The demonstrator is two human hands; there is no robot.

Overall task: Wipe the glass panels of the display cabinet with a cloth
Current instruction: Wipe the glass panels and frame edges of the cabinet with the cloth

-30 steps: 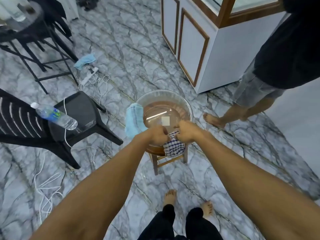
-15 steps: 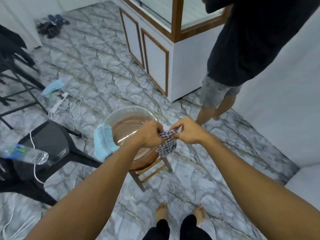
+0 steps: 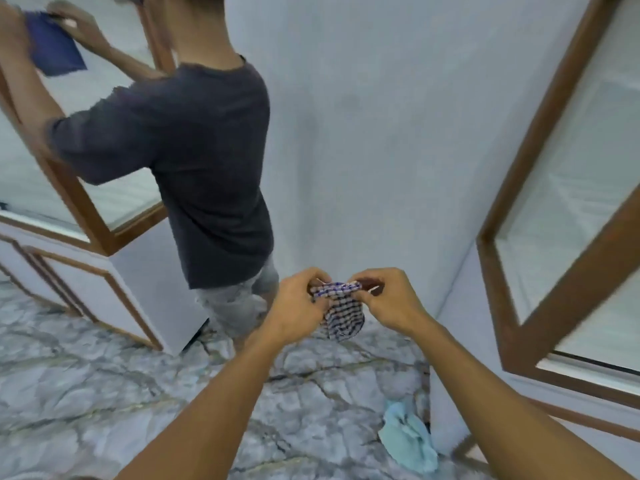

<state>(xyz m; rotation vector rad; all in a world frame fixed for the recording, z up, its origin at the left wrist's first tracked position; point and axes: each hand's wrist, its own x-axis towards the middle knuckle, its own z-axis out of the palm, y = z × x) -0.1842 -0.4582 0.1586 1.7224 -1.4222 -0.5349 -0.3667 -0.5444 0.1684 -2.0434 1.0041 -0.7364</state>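
A small blue-and-white checked cloth [image 3: 341,311] hangs in front of me at chest height. My left hand [image 3: 299,304] pinches its top left edge and my right hand [image 3: 386,299] pinches its top right edge, so most of it droops below. A wood-framed glass panel of a display cabinet [image 3: 568,209] stands close on my right. A second display cabinet [image 3: 86,199] with glass panels and white lower doors is at the left.
Another person in a dark shirt [image 3: 194,161] stands at the left cabinet, holding a dark blue cloth [image 3: 52,46] against its glass. A light blue cloth [image 3: 408,441] lies on the marble floor [image 3: 104,393] near the right cabinet's base. A white wall [image 3: 381,133] is straight ahead.
My view has swung up and to the right, away from the bowl on the stool. Both hands have lifted the checked cloth and still hold it between them.
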